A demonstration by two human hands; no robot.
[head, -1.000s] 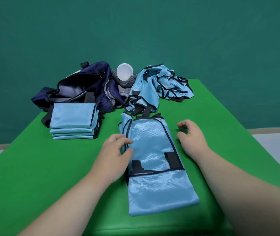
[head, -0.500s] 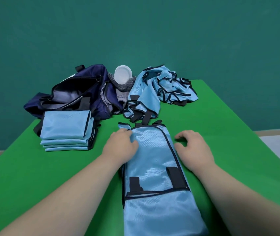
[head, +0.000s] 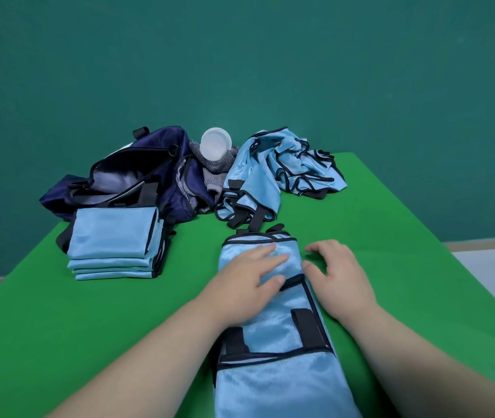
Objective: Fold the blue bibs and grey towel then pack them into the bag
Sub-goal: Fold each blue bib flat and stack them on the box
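A left hand (head: 249,285) lies flat on a long, narrow-folded blue bib (head: 273,330) in the middle of the green desk (head: 59,327), fingers straight, pressing, gripping nothing. The right hand (head: 341,282) rests just beside the bib's right edge, fingers loosely bent, empty. Folded bibs (head: 113,236) sit stacked at left before the open navy bag (head: 137,182); unfolded bibs (head: 294,167) and the grey towel (head: 219,168) lie behind. The slick-looking fabric may slide or spring open if pressure lifts before the next fold.

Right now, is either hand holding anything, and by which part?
Nothing is gripped. The left hand presses flat on the bib; the right hand rests beside its right edge.
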